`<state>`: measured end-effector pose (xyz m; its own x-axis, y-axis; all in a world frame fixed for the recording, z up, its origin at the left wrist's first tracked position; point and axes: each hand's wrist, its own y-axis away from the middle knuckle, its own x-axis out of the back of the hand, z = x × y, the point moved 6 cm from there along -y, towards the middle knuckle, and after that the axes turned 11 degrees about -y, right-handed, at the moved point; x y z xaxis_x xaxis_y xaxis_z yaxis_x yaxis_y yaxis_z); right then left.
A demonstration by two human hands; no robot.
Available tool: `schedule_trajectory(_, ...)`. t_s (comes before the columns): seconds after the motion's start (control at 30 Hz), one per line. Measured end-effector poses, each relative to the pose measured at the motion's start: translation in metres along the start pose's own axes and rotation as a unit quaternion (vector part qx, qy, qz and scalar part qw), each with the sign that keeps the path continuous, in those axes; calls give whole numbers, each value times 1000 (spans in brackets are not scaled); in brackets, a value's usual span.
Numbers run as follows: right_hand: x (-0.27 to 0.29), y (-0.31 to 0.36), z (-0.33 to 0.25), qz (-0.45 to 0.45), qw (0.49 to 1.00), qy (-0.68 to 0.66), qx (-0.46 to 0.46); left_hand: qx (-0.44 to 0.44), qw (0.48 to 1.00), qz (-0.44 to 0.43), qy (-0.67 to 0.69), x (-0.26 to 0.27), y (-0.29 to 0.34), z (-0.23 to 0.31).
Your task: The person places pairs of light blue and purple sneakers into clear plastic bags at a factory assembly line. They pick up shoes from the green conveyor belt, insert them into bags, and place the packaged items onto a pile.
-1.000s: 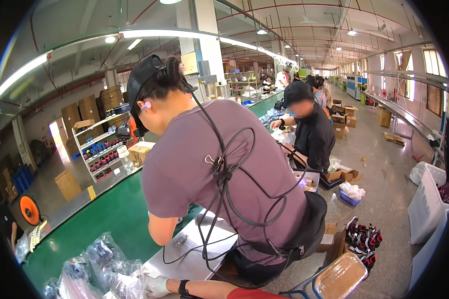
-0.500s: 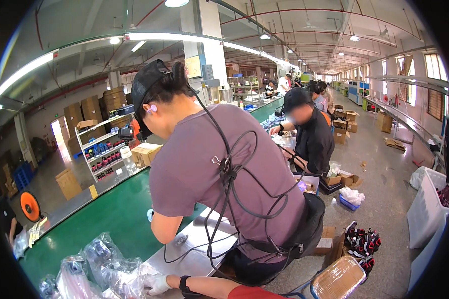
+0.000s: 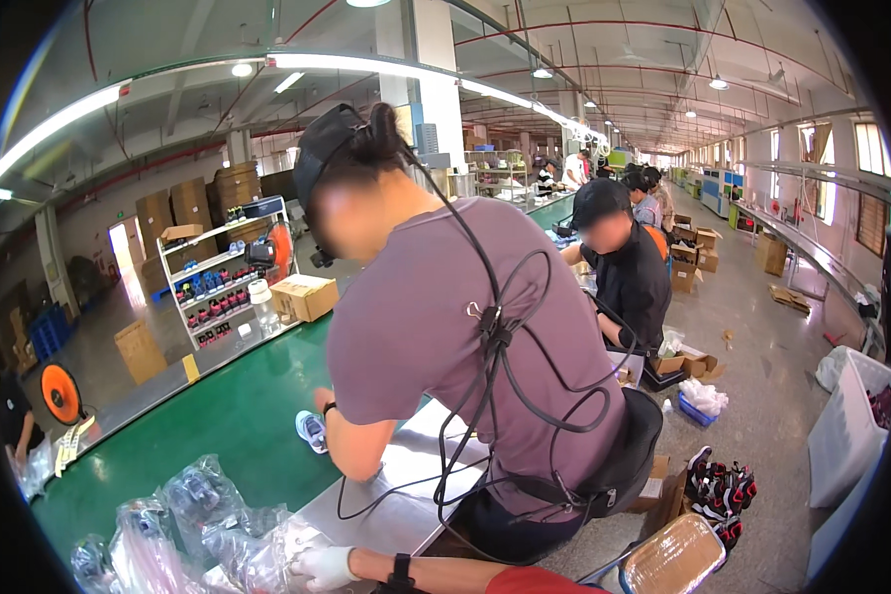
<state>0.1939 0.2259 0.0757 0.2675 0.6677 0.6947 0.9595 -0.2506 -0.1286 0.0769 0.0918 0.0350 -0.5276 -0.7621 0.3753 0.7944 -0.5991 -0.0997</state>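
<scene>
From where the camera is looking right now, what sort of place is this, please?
It looks like a factory hall, probably one handling shoes: a long green work line, shelved rows of shoes, and clear plastic bags suggest it.

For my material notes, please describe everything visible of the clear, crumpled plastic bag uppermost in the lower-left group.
The clear, crumpled plastic bag looks thin, glossy and bulging. Something dark bluish inside is too blurred to name. It shows against the smooth green surface, beside similar clear plastic bags; its base and contacts are unclear.
</scene>
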Motion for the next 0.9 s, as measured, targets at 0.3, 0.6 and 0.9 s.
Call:
schedule_trajectory(0.3, 18, 18, 5, 20, 966, -257, -1, 37, 999, -7, -22, -1, 5, 14)
schedule_trajectory(0.6, 141, 1, 67, 329, 925, -171, -83, 75, 963, 87, 243, -14, -24, -63)
schedule_trajectory(0.9, 180, -40, 204, 128, 865, 331, -354, 105, 963, 64, 238, -29, -33, -57)
